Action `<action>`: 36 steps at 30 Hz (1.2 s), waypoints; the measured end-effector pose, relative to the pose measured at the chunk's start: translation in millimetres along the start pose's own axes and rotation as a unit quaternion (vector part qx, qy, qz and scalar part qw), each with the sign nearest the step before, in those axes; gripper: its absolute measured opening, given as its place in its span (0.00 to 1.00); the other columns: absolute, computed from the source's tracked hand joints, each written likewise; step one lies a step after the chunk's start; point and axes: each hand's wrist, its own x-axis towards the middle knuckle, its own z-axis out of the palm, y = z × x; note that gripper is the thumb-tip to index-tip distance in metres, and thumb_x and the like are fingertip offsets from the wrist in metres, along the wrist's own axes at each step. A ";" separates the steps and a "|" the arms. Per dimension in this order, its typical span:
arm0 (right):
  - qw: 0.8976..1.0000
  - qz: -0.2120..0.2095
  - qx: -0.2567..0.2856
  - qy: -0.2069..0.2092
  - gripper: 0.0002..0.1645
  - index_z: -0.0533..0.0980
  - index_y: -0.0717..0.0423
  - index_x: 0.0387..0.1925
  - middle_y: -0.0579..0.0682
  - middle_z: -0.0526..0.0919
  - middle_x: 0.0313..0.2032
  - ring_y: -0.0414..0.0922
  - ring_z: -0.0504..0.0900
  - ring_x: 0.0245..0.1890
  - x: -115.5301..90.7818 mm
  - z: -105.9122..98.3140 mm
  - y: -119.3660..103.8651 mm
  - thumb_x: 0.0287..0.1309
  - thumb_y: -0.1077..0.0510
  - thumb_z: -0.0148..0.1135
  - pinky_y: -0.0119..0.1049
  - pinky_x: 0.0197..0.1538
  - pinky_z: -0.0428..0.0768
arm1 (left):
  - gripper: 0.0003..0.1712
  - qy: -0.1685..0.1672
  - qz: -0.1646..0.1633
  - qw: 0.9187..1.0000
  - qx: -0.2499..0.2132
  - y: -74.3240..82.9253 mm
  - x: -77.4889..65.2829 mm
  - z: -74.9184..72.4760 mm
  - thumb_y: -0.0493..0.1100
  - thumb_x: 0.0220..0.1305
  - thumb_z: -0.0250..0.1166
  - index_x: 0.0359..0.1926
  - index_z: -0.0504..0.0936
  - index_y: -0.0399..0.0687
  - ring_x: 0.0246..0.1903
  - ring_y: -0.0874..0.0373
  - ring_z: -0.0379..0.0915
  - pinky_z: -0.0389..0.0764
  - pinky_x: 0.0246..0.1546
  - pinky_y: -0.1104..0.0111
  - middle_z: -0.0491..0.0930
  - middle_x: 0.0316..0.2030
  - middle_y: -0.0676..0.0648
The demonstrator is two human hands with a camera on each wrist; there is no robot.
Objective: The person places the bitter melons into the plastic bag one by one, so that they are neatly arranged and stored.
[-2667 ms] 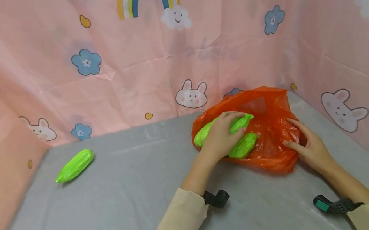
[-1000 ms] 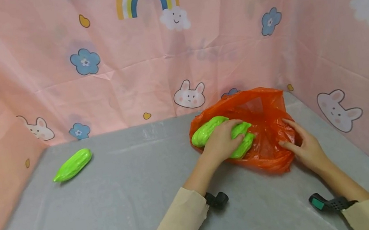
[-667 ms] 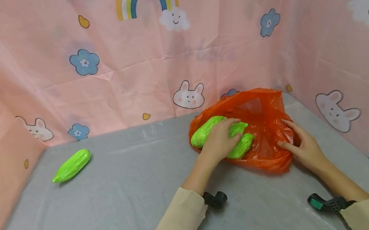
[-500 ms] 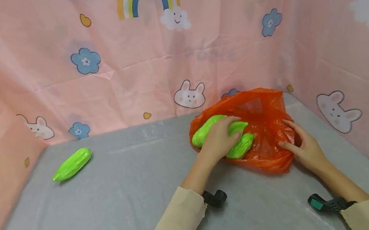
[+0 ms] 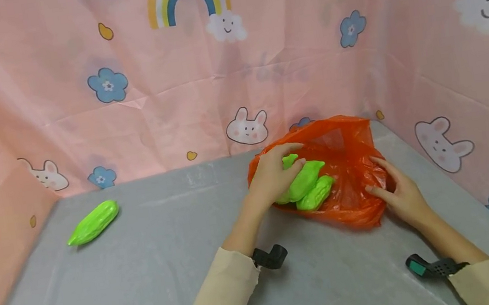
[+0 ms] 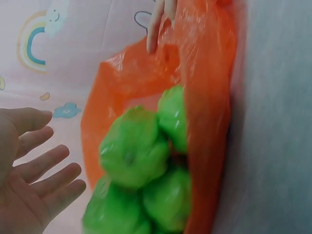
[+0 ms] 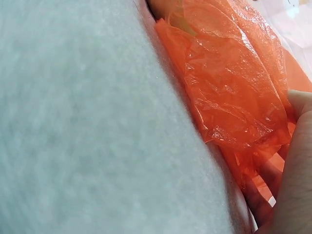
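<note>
Several green bitter gourds [image 5: 307, 180] lie in the mouth of an orange-red plastic bag [image 5: 345, 167] at the right of the table. My left hand [image 5: 271, 177] is over the bag's left side, its fingers extended and apart. In the left wrist view that hand [image 6: 36, 180] holds nothing, beside the gourds [image 6: 134, 148]. At the bag's right side, my right hand [image 5: 406, 200] holds the plastic between thumb and fingers. The right wrist view shows its fingers partly behind the bag [image 7: 229, 87]. Another long green gourd [image 5: 93, 223] lies alone at the far left.
A grey cover [image 5: 160, 284] spreads over the table. Pink patterned cloth [image 5: 168, 80] walls it in at the back and both sides, and the bag sits close to the back right corner. Each wrist wears a black strap [image 5: 270, 257].
My left hand has let go of the gourds, moving left and up off them, with its fingers opened. The gourds stay in the bag. My right hand keeps its place on the bag.
</note>
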 end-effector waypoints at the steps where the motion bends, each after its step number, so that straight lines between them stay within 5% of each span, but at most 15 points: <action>1: 1.000 0.002 -0.001 -0.001 0.43 0.58 0.48 0.78 0.65 0.68 0.70 0.14 0.62 0.53 0.3 0.2 -0.4 0.66 0.54 0.65 0.07 0.52 0.60 | 0.20 0.002 0.001 1.000 0.008 -0.7 -0.2 -3.7 0.48 0.72 0.63 0.63 0.80 0.55 0.64 0.54 0.75 0.78 0.63 0.58 0.81 0.61 0.52; 5: 1.000 0.017 -0.011 -0.006 0.43 0.57 0.46 0.78 0.65 0.68 0.71 0.21 0.65 0.55 0.4 -0.8 -1.3 0.67 0.52 0.64 0.08 0.52 0.60 | 0.21 -0.001 0.008 1.000 0.026 -6.1 -0.4 -20.1 0.47 0.72 0.63 0.64 0.79 0.52 0.65 0.52 0.74 0.76 0.65 0.56 0.80 0.62 0.49; 11: 1.000 0.013 -0.012 -0.006 0.43 0.57 0.47 0.78 0.65 0.68 0.71 0.17 0.62 0.52 3.7 -1.1 -1.2 0.67 0.52 0.64 0.08 0.51 0.60 | 0.22 -0.011 -0.009 0.998 0.056 -19.7 -7.9 -51.8 0.46 0.73 0.61 0.65 0.78 0.50 0.65 0.50 0.73 0.75 0.66 0.52 0.79 0.64 0.47; 14: 1.000 0.009 -0.012 -0.005 0.43 0.57 0.48 0.78 0.65 0.66 0.72 0.24 0.66 0.59 3.5 -0.9 -0.4 0.67 0.53 0.63 0.09 0.56 0.58 | 0.22 -0.012 -0.016 0.997 0.070 -27.1 -14.7 -66.1 0.47 0.74 0.60 0.66 0.78 0.52 0.65 0.49 0.73 0.76 0.65 0.51 0.78 0.64 0.47; 18: 1.000 0.011 -0.012 -0.008 0.43 0.56 0.48 0.79 0.66 0.63 0.74 0.48 0.66 0.68 1.1 1.6 0.4 0.68 0.53 0.63 0.13 0.64 0.56 | 0.22 -0.009 -0.018 0.997 0.071 -35.1 -28.5 -84.0 0.45 0.73 0.61 0.65 0.78 0.55 0.64 0.49 0.73 0.77 0.64 0.51 0.79 0.63 0.50; 25: 1.000 0.002 -0.019 0.005 0.43 0.56 0.45 0.79 0.69 0.63 0.73 0.09 0.56 0.52 0.3 -2.6 0.4 0.67 0.52 0.63 0.06 0.54 0.54 | 0.22 0.013 -0.001 0.994 0.109 -48.7 -48.1 -118.7 0.44 0.73 0.61 0.66 0.77 0.49 0.62 0.47 0.75 0.76 0.65 0.54 0.79 0.63 0.47; 36: 1.000 0.016 -0.024 -0.005 0.44 0.53 0.43 0.80 0.68 0.59 0.75 0.07 0.53 0.53 -0.1 4.9 -3.3 0.68 0.51 0.61 0.07 0.57 0.50 | 0.23 0.031 -0.043 0.975 0.215 -78.1 -85.8 -179.1 0.42 0.72 0.61 0.66 0.76 0.44 0.61 0.45 0.75 0.77 0.63 0.52 0.77 0.64 0.43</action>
